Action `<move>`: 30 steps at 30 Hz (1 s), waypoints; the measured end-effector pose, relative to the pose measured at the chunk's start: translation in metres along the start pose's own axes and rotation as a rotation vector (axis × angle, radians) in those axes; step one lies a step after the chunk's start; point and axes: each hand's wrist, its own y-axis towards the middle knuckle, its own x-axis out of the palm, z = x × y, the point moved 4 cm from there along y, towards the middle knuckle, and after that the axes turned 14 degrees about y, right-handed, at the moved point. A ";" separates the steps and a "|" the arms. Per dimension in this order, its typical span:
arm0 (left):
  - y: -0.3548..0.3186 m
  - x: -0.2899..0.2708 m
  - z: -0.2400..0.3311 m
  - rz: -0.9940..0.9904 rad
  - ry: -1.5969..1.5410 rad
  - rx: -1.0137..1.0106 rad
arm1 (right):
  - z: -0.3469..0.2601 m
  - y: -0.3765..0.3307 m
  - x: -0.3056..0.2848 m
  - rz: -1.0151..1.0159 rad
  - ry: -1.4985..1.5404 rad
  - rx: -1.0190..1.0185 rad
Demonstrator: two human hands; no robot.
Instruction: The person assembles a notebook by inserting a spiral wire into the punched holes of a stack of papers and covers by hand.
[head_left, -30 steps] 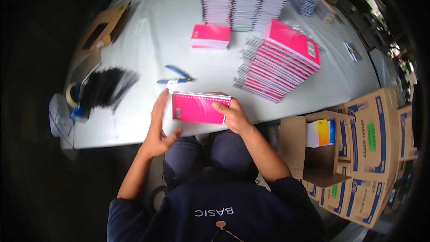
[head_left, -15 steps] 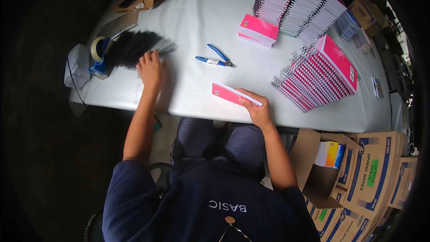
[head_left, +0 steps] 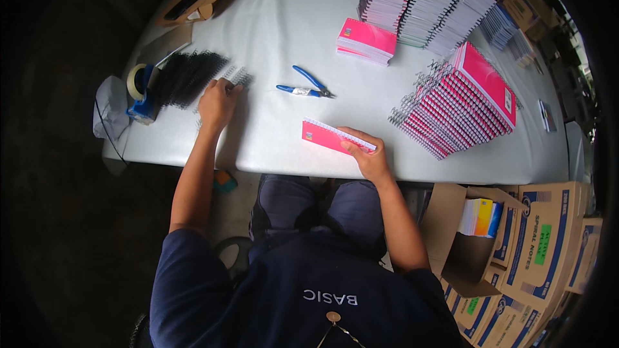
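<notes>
Table (head_left: 277, 32) front edge runs just under both hands, bare stretch between them around blue pliers (head_left: 306, 87). Right hand (head_left: 367, 154) pinches pink notebook (head_left: 332, 136) at near edge, fingers closed on its right end. Left hand (head_left: 218, 100) lies fingers-down on black spiral coils (head_left: 190, 77); grip unclear. Since half a second ago both hands sit about the same. Fingertips on coils hard to make out; cardboard boxes (head_left: 548, 238) cut off at right.

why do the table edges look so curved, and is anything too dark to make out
Head view: fisheye bends the grey table edges toward the rim; corners vignette to black. Floor at left is too dark to read. Left hand at the black spiral coils and right hand holding the pink notebook are evenly lit and sharp.
</notes>
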 end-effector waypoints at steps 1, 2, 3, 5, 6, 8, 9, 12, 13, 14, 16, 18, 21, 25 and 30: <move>0.003 -0.003 -0.002 -0.003 -0.047 -0.035 | 0.000 0.001 0.000 0.001 0.001 0.010; 0.005 -0.010 -0.004 -0.012 -0.093 -0.069 | 0.000 -0.001 0.001 0.005 0.003 0.026; 0.006 -0.018 -0.004 -0.020 -0.140 -0.104 | 0.001 -0.001 0.000 0.014 0.015 0.040; 0.008 -0.033 -0.003 -0.030 -0.172 -0.166 | 0.002 -0.001 -0.001 0.021 0.041 0.066; 0.010 -0.037 -0.004 -0.059 -0.188 -0.194 | 0.000 -0.001 0.000 0.014 0.042 0.058; 0.013 -0.045 -0.002 0.032 -0.252 -0.109 | -0.002 0.000 0.002 0.001 0.045 0.040; 0.012 -0.043 -0.001 -0.051 -0.352 -0.097 | -0.002 0.000 0.002 0.001 0.039 0.025; -0.008 -0.042 0.031 -0.262 -0.702 0.092 | 0.001 -0.001 0.000 0.017 0.028 0.002; -0.025 -0.043 0.046 -0.405 -0.680 0.162 | 0.002 -0.001 -0.001 0.027 0.030 0.003; -0.041 -0.046 0.062 -0.445 -0.655 0.279 | 0.003 -0.001 0.000 0.030 0.034 0.002; -0.067 -0.044 0.083 -0.643 -0.794 0.411 | 0.004 -0.001 -0.001 0.028 0.012 -0.006; -0.078 -0.039 0.091 -0.724 -0.849 0.389 | 0.003 -0.001 0.000 0.027 0.004 -0.013; -0.079 -0.034 0.093 -0.790 -0.819 0.329 | 0.002 0.000 0.001 0.029 0.010 -0.012; -0.074 -0.032 0.093 -0.953 -0.939 0.124 | 0.003 -0.001 -0.001 0.012 0.007 -0.021; -0.061 -0.031 0.094 -1.053 -0.997 0.037 | 0.002 -0.002 -0.001 0.004 -0.010 -0.034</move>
